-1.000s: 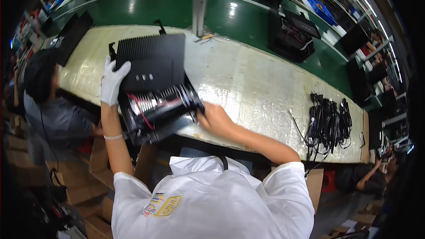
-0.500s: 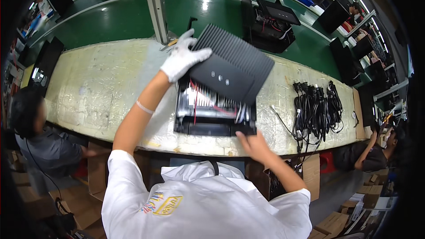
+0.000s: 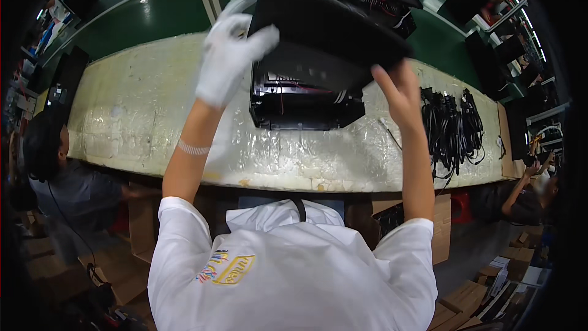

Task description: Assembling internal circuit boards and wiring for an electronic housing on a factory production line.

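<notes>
A black ribbed cover panel (image 3: 324,37) is held up and tilted between my two hands, blurred by motion. My left hand (image 3: 229,55), in a white glove, grips its left edge with the thumb on the near face. On its right corner, my bare right hand (image 3: 401,89) has its thumb on the near side, the other fingers mostly hidden behind. Beneath the panel, on the table, lies an open black device housing (image 3: 300,110) with red wires and bright metal parts inside. The panel hides the housing's far part.
Bundled black power cords (image 3: 453,125) lie on the film-covered table (image 3: 141,104) to the right. Beyond the table, another opened black device (image 3: 386,6) rests on the green conveyor (image 3: 147,15). A person (image 3: 67,165) sits at the left, another (image 3: 533,190) at the right.
My right hand has left the housing's near edge and taken the panel's right corner. The panel has been raised and tipped. In the view, the housing appears higher up.
</notes>
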### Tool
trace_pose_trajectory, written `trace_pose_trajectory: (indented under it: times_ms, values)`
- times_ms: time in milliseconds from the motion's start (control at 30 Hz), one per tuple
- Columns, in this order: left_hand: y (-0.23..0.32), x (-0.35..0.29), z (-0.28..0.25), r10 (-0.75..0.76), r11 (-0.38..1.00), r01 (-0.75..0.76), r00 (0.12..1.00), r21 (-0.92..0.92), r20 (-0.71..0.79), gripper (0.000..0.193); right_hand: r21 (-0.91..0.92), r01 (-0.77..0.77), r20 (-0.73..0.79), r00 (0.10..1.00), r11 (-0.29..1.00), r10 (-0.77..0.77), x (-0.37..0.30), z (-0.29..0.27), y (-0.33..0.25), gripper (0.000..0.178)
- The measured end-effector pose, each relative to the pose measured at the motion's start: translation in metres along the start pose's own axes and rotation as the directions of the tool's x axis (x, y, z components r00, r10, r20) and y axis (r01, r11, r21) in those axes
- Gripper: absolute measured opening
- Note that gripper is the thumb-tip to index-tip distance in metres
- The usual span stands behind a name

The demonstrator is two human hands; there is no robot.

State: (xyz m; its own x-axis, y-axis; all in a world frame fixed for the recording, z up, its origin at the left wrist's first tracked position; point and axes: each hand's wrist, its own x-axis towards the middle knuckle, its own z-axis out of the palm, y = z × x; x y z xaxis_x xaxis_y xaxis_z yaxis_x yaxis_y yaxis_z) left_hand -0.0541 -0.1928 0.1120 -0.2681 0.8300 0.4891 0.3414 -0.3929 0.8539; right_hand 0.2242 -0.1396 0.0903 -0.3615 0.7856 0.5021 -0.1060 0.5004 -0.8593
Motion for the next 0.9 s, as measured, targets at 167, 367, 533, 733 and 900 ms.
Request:
trace_pose_trajectory:
  times_ms: [167,367,533,733,900]
  values:
    - [0.013,-0.142,-0.041,0.382,0.830,-0.453,0.886,0.325,0.261,0.028,-0.472,0.263,0.230,0.958,0.842,-0.170,-0.116,-0.016,-0.019,0.035]
    - [-0.052,-0.224,-0.030,0.273,0.856,-0.444,0.823,0.265,0.497,0.039,-0.702,0.179,0.205,0.978,0.689,-0.046,-0.194,-0.002,0.019,0.045]
    - [-0.061,-0.216,-0.020,0.213,0.821,-0.507,0.700,0.264,0.681,0.060,-0.881,0.133,0.205,0.972,0.455,0.112,-0.192,-0.038,0.008,0.041]
    - [-0.062,-0.218,-0.029,0.199,0.799,-0.512,0.720,0.315,0.665,0.069,-0.960,-0.279,-0.272,0.949,-0.022,-0.160,-0.158,-0.136,-0.011,0.030]
    - [-0.062,-0.223,-0.022,0.160,0.907,-0.320,0.863,0.275,0.479,0.065,-0.888,-0.342,-0.413,0.888,-0.306,0.205,-0.150,-0.166,0.011,0.036]
